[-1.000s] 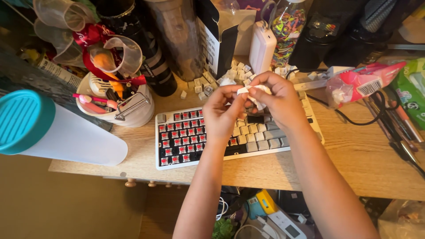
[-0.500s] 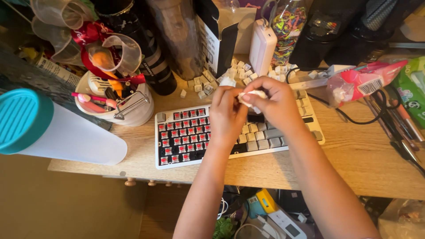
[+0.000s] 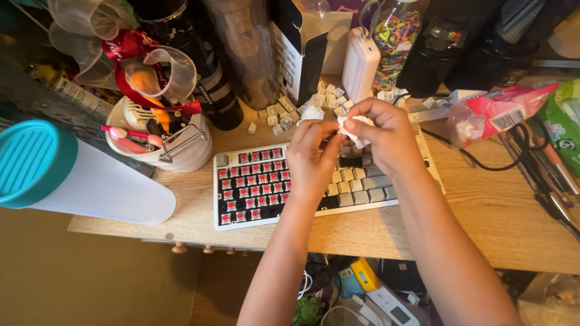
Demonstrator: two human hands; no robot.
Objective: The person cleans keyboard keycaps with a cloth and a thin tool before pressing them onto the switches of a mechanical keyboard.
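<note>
Both hands are raised together over the keyboard [image 3: 284, 181], which lies near the front edge of the desk [image 3: 483, 211]. The right hand [image 3: 389, 142] pinches a small crumpled white wad [image 3: 353, 127] between thumb and fingertips, and the left hand [image 3: 311, 157] is closed on its other side, fingers curled against it. The keyboard's left half is stripped to red switches, while grey and cream caps cover the right half. Loose keycaps [image 3: 302, 108] lie heaped toward the back of the desk. At the back left corner a white pot [image 3: 181, 157] is crammed with pens, a comb and a peeler. A clear jar [image 3: 393, 36] at the back holds coloured bands.
</note>
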